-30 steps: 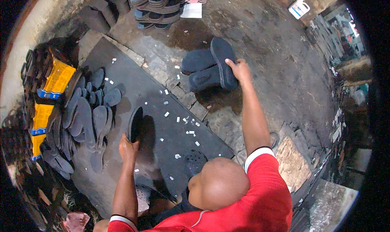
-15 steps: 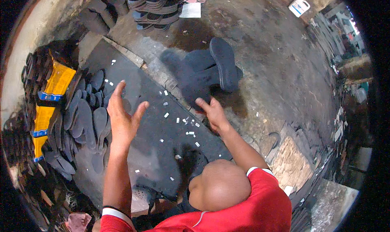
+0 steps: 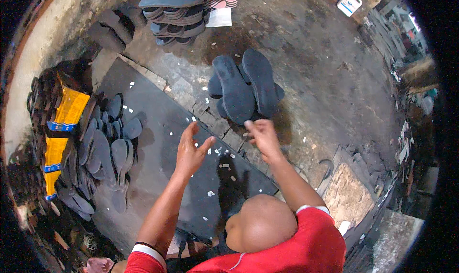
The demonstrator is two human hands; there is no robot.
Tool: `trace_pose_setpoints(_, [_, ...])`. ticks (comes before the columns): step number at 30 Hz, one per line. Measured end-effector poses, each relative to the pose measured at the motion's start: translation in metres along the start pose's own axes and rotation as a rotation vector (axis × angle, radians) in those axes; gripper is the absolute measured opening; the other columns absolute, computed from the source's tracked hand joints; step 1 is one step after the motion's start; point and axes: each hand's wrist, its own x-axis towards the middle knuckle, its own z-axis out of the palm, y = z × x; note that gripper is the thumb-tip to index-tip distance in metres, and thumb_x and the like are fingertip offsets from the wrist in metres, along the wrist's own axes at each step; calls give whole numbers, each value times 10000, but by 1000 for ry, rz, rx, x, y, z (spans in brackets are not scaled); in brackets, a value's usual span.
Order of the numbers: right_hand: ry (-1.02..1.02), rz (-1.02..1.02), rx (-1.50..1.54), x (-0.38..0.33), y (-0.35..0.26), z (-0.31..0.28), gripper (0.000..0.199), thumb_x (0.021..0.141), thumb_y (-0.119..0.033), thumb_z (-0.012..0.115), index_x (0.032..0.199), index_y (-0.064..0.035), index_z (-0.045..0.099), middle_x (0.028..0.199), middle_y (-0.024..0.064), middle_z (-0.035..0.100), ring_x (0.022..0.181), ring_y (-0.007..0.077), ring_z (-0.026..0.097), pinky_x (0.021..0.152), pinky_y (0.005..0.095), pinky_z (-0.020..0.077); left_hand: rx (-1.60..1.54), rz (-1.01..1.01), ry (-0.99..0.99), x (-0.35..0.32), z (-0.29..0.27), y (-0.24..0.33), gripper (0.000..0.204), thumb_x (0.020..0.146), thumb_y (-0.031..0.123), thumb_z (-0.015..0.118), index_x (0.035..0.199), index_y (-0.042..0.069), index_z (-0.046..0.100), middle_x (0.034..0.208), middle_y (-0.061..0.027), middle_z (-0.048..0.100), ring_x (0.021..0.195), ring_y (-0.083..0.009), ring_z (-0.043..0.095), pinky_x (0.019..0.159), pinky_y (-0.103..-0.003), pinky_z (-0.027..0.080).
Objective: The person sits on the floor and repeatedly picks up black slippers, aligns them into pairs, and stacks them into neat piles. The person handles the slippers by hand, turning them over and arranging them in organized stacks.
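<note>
Since a second ago the left hand [image 3: 192, 153] has moved rightward and lost its sole, and paired soles [image 3: 234, 94] now lie side by side across others. Well left of its fingers, yellow strips [image 3: 71, 103] and loose soles [image 3: 101, 149] crowd the dark mat [image 3: 162, 101]. Beneath those spread, empty fingers lie white scraps [image 3: 225, 166]. The right hand [image 3: 265, 139], half-curled, grips nothing, just short of the paired soles; I cannot tell whether it touches. Right of its fingers extend stained floor [image 3: 325, 96] and a worn board [image 3: 346, 194].
</note>
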Motion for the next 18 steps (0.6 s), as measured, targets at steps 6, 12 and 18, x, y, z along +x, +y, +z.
trace_pose_setpoints(6, [412, -710, -449, 101, -53, -69, 437, 971, -328, 698, 1233, 14, 623, 1082, 187, 653, 1011, 293, 627, 937, 407, 496, 53, 113, 5, 86, 60, 40, 743, 878, 359, 788, 1423, -61, 507, 1290, -253, 591, 1213, -414, 574, 1039, -466, 464])
trace_pose_setpoints(12, [171, -585, -719, 158, -46, -81, 548, 975, -348, 641, 1308, 85, 591, 1267, 315, 604, 1208, 460, 560, 1064, 504, 446, 258, 6, -3, 136, 103, 53, 815, 819, 384, 814, 1436, -54, 511, 1335, -257, 575, 1193, -407, 608, 1032, -454, 490])
trace_pose_setpoints(18, [174, -800, -884, 163, -50, -57, 490, 978, -346, 626, 1228, 75, 637, 1195, 334, 644, 1176, 463, 583, 1031, 514, 468, 151, 35, -233, 167, 88, 30, 570, 806, 266, 795, 1272, -25, 645, 1213, -251, 666, 1115, -380, 654, 988, -464, 517])
